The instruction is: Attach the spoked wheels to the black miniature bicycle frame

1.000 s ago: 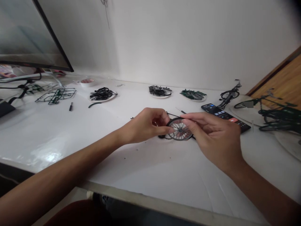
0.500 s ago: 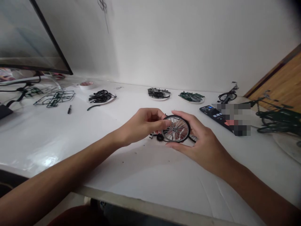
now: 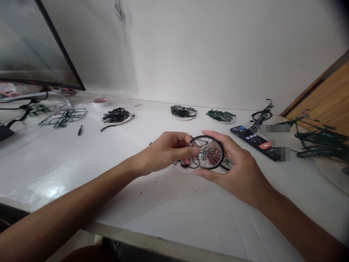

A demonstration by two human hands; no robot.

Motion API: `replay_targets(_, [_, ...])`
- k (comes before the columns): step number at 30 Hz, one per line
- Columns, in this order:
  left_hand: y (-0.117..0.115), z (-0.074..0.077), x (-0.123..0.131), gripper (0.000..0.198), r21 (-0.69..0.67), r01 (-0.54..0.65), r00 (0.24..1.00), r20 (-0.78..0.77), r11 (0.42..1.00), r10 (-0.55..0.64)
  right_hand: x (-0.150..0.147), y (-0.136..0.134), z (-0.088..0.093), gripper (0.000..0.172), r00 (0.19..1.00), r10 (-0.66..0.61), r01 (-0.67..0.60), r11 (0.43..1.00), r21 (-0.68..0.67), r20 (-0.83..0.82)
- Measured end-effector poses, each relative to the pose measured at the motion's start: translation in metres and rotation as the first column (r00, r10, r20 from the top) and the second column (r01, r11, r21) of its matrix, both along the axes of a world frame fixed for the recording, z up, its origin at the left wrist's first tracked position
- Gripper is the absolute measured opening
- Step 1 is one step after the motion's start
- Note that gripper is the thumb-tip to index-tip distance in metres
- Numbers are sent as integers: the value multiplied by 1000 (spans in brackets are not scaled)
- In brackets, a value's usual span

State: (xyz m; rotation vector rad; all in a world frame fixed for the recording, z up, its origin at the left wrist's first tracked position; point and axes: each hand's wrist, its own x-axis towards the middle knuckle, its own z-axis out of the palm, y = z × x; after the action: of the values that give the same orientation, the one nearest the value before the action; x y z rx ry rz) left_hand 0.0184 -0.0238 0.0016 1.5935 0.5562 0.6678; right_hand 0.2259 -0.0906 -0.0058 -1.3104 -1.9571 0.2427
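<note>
A small spoked model bicycle wheel (image 3: 206, 152) with a black tyre is held upright above the white table (image 3: 169, 207). My right hand (image 3: 237, 169) cups it from behind, with fingers over the top and the thumb under the rim. My left hand (image 3: 166, 151) pinches the wheel's left edge with curled fingers. More small black wheel parts (image 3: 188, 164) lie on the table just beneath the hands.
Plates of black parts (image 3: 117, 115), dark parts (image 3: 183, 111) and green parts (image 3: 221, 115) stand along the back. Green part frames (image 3: 63, 117) and a monitor (image 3: 32, 43) are at left. A phone (image 3: 255, 141) and model bicycles (image 3: 321, 140) are at right.
My right hand turned from covering the wheel's front to cupping it from behind, so the spokes now face me. The wheel sits slightly higher. The view shifted a little.
</note>
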Motion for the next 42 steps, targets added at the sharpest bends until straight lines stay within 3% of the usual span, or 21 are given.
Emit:
replay_targets(4, [-1, 0, -2, 22, 42, -3, 999, -47, 999, 5, 2, -1, -2, 85, 1000, 7, -8, 992, -124, -7])
replay_targets(12, [-3, 2, -1, 22, 47, 35, 998, -49, 998, -32, 1, 1, -1, 78, 992, 57, -83, 969, -233, -115])
replay_targets(23, [-5, 3, 0, 21, -4, 91, 996, -5, 996, -91, 0, -4, -4, 72, 991, 72, -96, 971, -220, -115])
replay_targets(33, [-5, 2, 2, 26, -11, 103, 995, -10, 995, -103, -2, -4, 0, 69, 994, 108, -110, 970, -216, -19])
replay_targets(36, [-3, 3, -1, 30, 61, 65, 996, -64, 996, -61, -6, -4, -3, 66, 995, 77, -87, 980, -178, -63])
replay_targets(38, [-1, 4, -5, 34, 192, -3, 989, -144, 981, 32, -6, -2, -3, 65, 998, 33, -40, 992, -123, -60])
replay_targets(42, [5, 8, -15, 33, 524, 2, 926, -323, 852, 196, -2, 4, 0, 61, 987, -106, 113, 992, 50, -119])
